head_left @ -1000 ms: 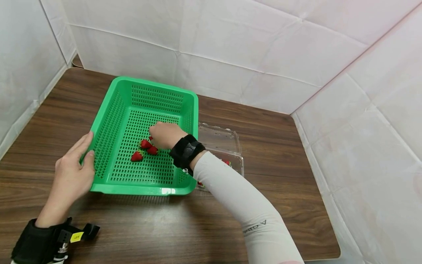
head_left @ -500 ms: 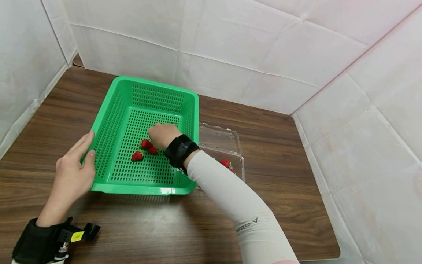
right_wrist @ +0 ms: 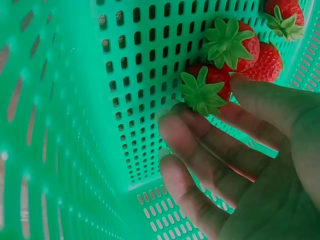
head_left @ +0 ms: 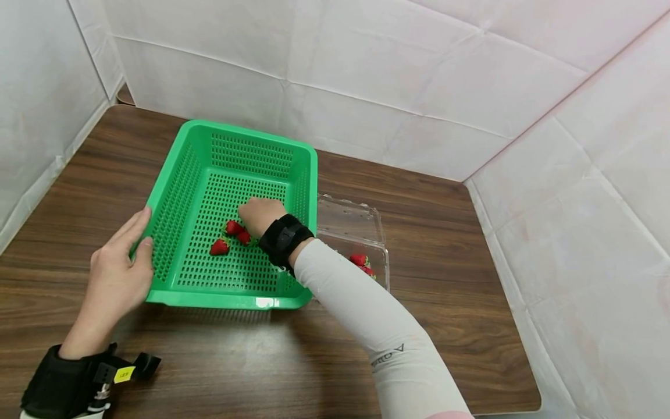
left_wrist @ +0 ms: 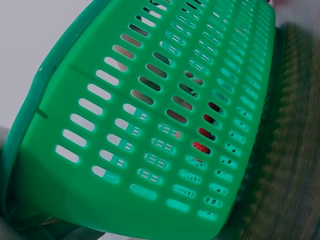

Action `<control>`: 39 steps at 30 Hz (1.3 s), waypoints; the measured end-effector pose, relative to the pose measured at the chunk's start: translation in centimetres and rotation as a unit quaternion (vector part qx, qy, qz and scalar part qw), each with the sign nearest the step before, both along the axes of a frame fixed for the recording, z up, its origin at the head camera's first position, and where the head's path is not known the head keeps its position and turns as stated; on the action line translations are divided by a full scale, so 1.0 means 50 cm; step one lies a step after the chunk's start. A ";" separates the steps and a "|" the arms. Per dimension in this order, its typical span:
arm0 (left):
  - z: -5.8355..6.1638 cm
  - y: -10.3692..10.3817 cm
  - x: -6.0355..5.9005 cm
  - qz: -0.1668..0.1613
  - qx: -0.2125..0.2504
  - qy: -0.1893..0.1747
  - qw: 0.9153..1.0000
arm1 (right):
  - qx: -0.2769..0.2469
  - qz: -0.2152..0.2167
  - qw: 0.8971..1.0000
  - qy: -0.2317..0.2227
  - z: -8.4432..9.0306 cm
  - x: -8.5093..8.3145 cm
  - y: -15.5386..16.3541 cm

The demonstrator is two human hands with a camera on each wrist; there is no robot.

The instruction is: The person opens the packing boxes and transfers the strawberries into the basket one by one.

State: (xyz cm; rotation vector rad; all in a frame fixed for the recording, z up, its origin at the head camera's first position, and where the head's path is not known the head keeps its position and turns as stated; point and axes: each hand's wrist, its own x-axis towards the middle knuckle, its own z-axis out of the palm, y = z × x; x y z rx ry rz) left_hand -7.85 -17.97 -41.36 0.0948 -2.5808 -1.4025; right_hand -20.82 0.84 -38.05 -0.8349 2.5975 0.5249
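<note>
A green perforated plastic basket [head_left: 230,301] stands on the table with several strawberries in it. My left hand [head_left: 117,270] holds its left rim, the thumb over the edge; the left wrist view shows the basket's slotted wall [left_wrist: 100,120] from outside. My right hand [head_left: 260,215] reaches low into the basket. In the right wrist view its thumb and index finger pinch a strawberry [right_wrist: 202,92] with green leaves, right at the basket floor. Other strawberries lie close by: one with leaves up [right_wrist: 232,45], one beside it [right_wrist: 265,62], and one farther off [right_wrist: 287,17].
An open clear plastic clamshell box [head_left: 350,221] stands right of the basket, partly under my right forearm, with strawberries [head_left: 360,260] inside. The brown wooden table [head_left: 439,262] is bordered by white sheet-covered walls [head_left: 356,70] at the back and sides.
My right hand has shifted slightly within the basket, and the forearm has swung a little left, uncovering more strawberries in the clear box. The left hand has kept its hold on the rim.
</note>
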 end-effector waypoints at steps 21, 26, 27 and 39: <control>-0.001 -0.001 -0.001 -0.001 -0.002 -0.012 1.000 | -0.051 0.007 0.998 -0.033 0.055 0.021 0.017; 0.000 -0.002 0.000 -0.004 -0.003 -0.015 1.000 | -0.087 0.009 0.995 -0.043 0.079 0.034 0.030; 0.000 -0.002 0.000 -0.004 -0.003 -0.015 1.000 | -0.096 0.008 0.994 -0.044 0.083 0.035 0.034; 0.002 -0.002 0.001 -0.007 -0.005 -0.022 1.000 | -0.190 -0.011 0.982 -0.010 0.136 0.060 0.112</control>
